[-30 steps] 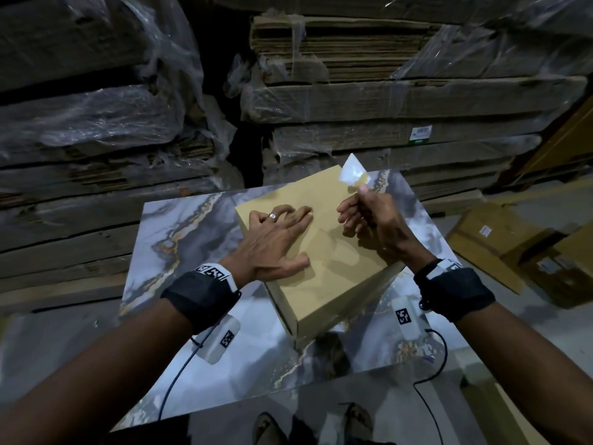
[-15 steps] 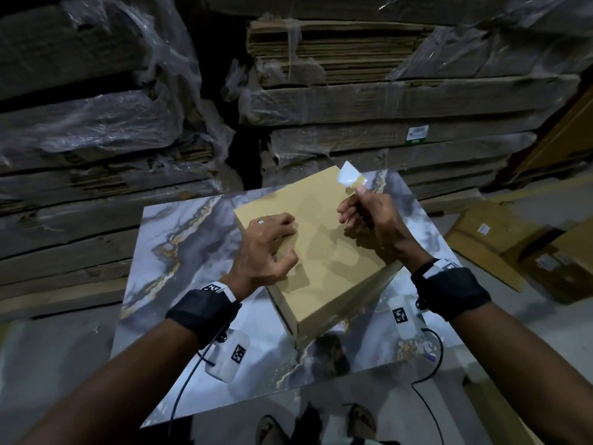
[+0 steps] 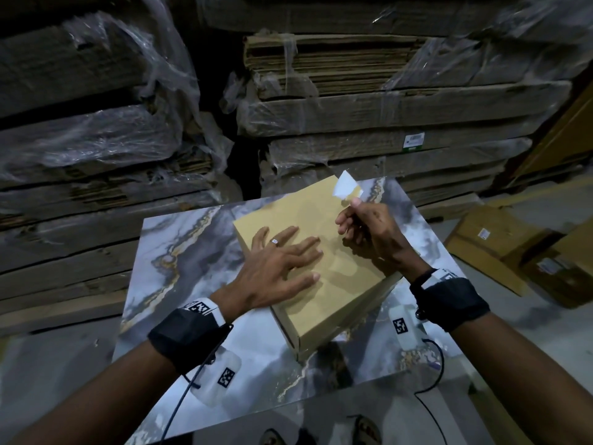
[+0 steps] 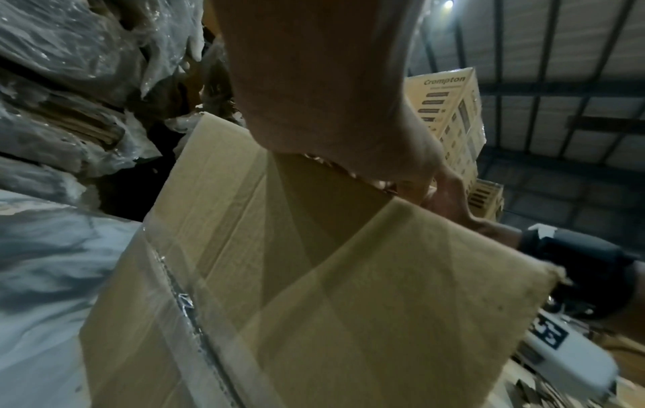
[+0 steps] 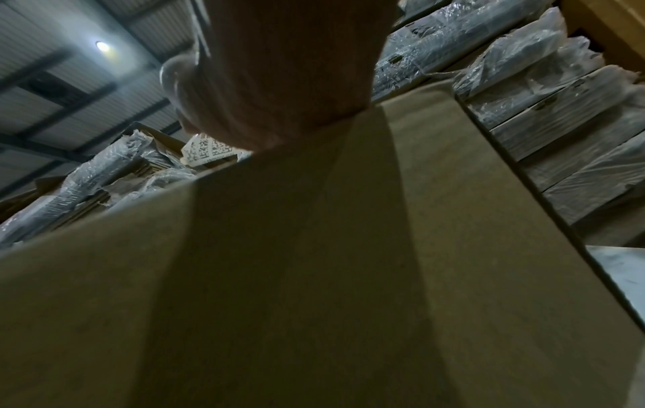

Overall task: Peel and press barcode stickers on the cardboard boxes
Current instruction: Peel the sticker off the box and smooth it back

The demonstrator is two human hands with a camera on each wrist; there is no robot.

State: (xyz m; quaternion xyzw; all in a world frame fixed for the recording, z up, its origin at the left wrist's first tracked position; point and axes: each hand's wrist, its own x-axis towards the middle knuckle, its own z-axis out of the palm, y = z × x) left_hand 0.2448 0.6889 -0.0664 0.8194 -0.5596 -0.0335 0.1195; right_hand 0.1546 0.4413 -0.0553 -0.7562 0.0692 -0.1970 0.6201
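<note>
The barcode sticker (image 3: 346, 187) stood above the cardboard box's (image 3: 324, 293) far corner, pinched in the right hand (image 3: 369, 232), which hovered over the box top. The left hand (image 3: 279, 268) lay spread flat on the box, which sat on the marbled desk (image 3: 179, 252).

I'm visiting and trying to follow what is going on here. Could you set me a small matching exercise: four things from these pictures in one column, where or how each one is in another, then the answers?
Things
1. left hand
2. right hand
3. barcode sticker
4. cardboard box

States
A. stands on the marble-patterned table
B. lies flat, fingers spread, on the box top
C. held up above the box's far corner
D. fingers curled, pinching something white

Pairs: 1-B, 2-D, 3-C, 4-A
</note>
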